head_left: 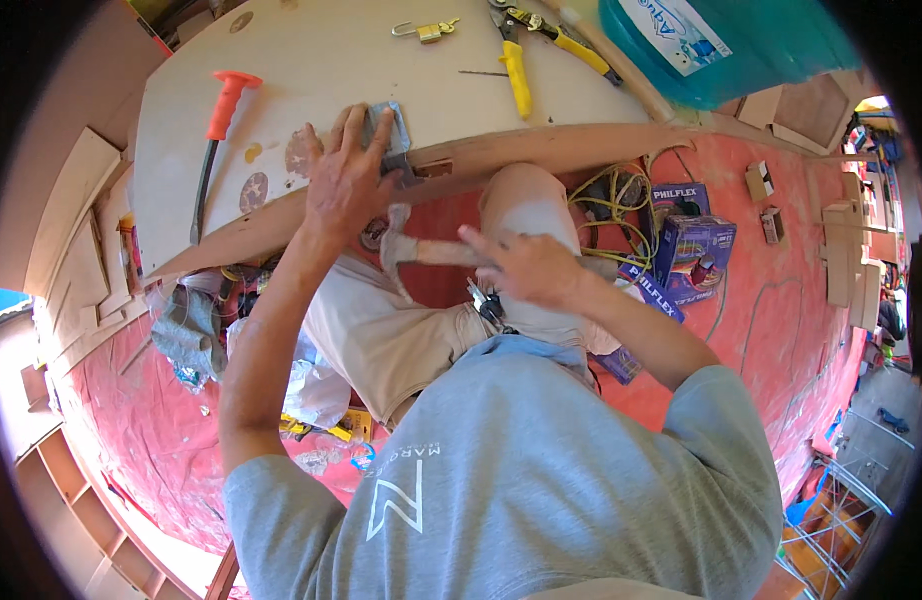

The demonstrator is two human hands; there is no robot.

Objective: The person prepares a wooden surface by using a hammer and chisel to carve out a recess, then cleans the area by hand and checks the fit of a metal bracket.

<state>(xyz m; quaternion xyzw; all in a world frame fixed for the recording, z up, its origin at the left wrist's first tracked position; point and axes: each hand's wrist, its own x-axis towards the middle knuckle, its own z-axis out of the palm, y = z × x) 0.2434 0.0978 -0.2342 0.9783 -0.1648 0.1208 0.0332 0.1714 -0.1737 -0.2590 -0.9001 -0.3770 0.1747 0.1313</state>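
My left hand [346, 185] holds a grey metal piece [393, 130] against the front edge of the pale board [181, 140], fingers over its top, beside a cut notch [433, 170]. My right hand [536, 270] is closed on the handle of a claw hammer [399, 255], whose head is below my left hand. A bar tool with an orange grip [223, 110] lies at the board's left. Yellow-handled pliers [516, 75], a brass padlock [431, 32] and a thin rod [481, 73] lie farther back on the board.
A teal plastic container [721, 40] is at back right. Yellow cord [611, 195] and purple boxes [693, 260] lie right of my knee on the red floor covering [771, 360]. Cloth and bags [186, 335] are at left, wooden offcuts [91, 230] beyond, a metal rack [831, 520] at lower right.
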